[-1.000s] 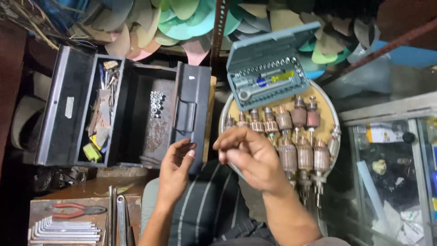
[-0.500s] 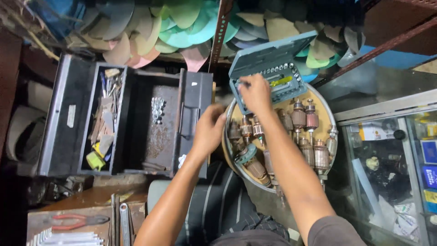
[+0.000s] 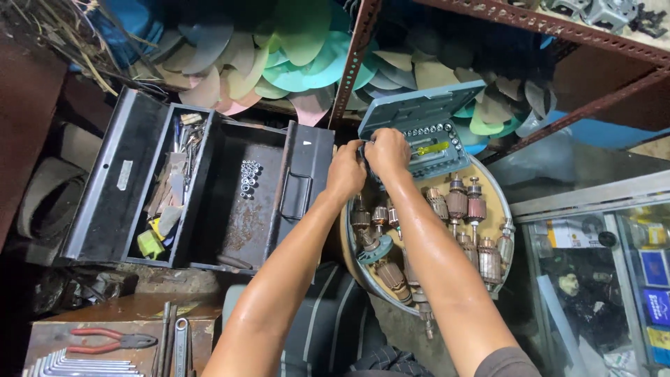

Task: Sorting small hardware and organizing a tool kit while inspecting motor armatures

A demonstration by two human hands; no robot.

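Both hands (image 3: 366, 164) at socket case (image 3: 422, 132) edge, prob. gripping.

Socket case (image 3: 426, 132) right of toolbox (image 3: 209, 188), behind tray (image 3: 499, 209).

Both hands are reaching into an open grey-blue socket set case (image 3: 426, 129), the left hand (image 3: 345, 171) and right hand (image 3: 388, 152) touching at its near edge. The case is sitting against a round tray (image 3: 497, 202) of motor armatures (image 3: 457, 202), with an open black metal toolbox (image 3: 209, 188) lying just left.
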